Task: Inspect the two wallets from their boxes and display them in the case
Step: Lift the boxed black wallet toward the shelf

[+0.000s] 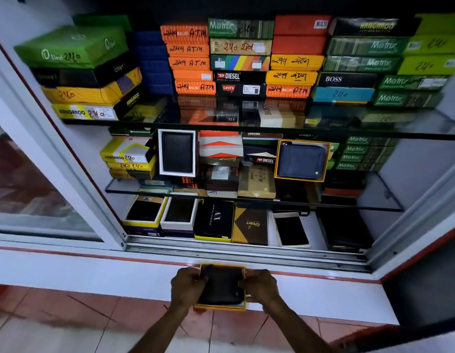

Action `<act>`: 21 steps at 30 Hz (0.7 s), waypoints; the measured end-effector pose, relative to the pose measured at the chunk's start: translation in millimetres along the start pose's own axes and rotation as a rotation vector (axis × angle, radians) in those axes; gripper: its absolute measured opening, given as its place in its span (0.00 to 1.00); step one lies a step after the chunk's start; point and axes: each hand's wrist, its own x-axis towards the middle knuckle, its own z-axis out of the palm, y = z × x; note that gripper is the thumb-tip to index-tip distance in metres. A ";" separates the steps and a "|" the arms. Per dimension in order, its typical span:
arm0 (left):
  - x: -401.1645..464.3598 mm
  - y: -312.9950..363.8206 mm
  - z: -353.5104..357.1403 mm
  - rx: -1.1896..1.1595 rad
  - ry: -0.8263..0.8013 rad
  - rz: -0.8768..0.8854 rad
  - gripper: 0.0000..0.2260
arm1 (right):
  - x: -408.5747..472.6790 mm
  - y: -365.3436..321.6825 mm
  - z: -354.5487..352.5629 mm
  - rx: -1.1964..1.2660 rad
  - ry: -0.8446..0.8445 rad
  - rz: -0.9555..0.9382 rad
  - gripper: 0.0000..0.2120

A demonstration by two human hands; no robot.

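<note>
Both hands grip one small open box: the left hand is closed on its left edge, with fingers curling over onto the dark wallet inside, and the right hand is clamped on the right edge the same way. The yellow-rimmed box is held low in front of the display case, just outside its sliding-door track.

On the middle glass shelf, left to right, a black wallet in a white-framed box stands propped up, then a navy wallet in a yellow-framed box.

The held wallet looks light, soft and flexible. The shallow cardboard tray is stiffer and probably the safer thing to hold, by its two side edges. To lift the wallet out, pinching its free edge should do.
</note>
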 end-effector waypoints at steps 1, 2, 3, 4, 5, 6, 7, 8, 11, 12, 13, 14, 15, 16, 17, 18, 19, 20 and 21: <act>-2.2 3.4 -4.7 -0.021 0.032 0.019 0.09 | -3.1 -3.2 -3.4 0.044 -0.005 -0.003 0.09; -4.2 9.5 -11.8 -0.053 0.069 0.042 0.08 | -7.4 -9.1 -8.5 0.093 -0.008 -0.018 0.07; -6.6 16.8 -19.5 -0.095 0.101 0.062 0.07 | -11.6 -16.1 -14.3 0.136 -0.007 -0.043 0.05; -8.7 25.9 -28.3 -0.140 0.128 0.086 0.06 | -15.9 -25.4 -20.2 0.169 0.000 -0.080 0.04; -11.1 37.5 -38.5 -0.179 0.156 0.117 0.05 | -20.7 -37.4 -27.2 0.201 0.009 -0.131 0.05; -13.0 48.6 -48.8 -0.210 0.180 0.149 0.06 | -26.4 -50.8 -34.2 0.223 0.024 -0.192 0.06; -13.4 61.3 -59.1 -0.248 0.199 0.185 0.07 | -32.5 -67.0 -43.0 0.235 0.045 -0.267 0.06; -13.3 73.3 -68.6 -0.293 0.208 0.222 0.08 | -37.3 -83.6 -50.7 0.234 0.064 -0.332 0.08; -9.4 109.4 -91.4 -0.415 0.256 0.383 0.10 | -44.4 -131.0 -70.6 0.241 0.090 -0.457 0.09; -5.7 123.0 -97.4 -0.440 0.288 0.431 0.11 | -44.0 -147.1 -77.1 0.232 0.108 -0.490 0.10; -1.2 135.3 -101.8 -0.449 0.321 0.468 0.12 | -42.4 -160.3 -82.3 0.229 0.126 -0.523 0.12; 4.8 148.3 -105.0 -0.439 0.347 0.500 0.12 | -40.1 -173.0 -87.2 0.226 0.142 -0.560 0.14; 12.9 160.7 -106.7 -0.426 0.362 0.533 0.12 | -37.2 -185.2 -92.1 0.222 0.155 -0.598 0.16; 20.9 172.0 -106.9 -0.402 0.370 0.556 0.13 | -33.3 -194.8 -95.5 0.207 0.167 -0.618 0.17; 29.9 183.7 -105.6 -0.378 0.375 0.579 0.14 | -28.8 -204.2 -98.6 0.191 0.178 -0.626 0.18; 38.7 194.5 -103.0 -0.353 0.378 0.590 0.15 | -23.1 -212.1 -101.1 0.168 0.191 -0.623 0.20; 48.4 202.9 -98.8 -0.337 0.376 0.595 0.16 | -17.0 -217.9 -103.0 0.148 0.203 -0.611 0.22; 56.7 211.6 -94.7 -0.316 0.374 0.590 0.16 | -9.1 -223.6 -104.5 0.126 0.222 -0.595 0.24; 64.1 216.8 -89.1 -0.293 0.371 0.582 0.17 | -1.8 -226.8 -105.0 0.106 0.239 -0.576 0.25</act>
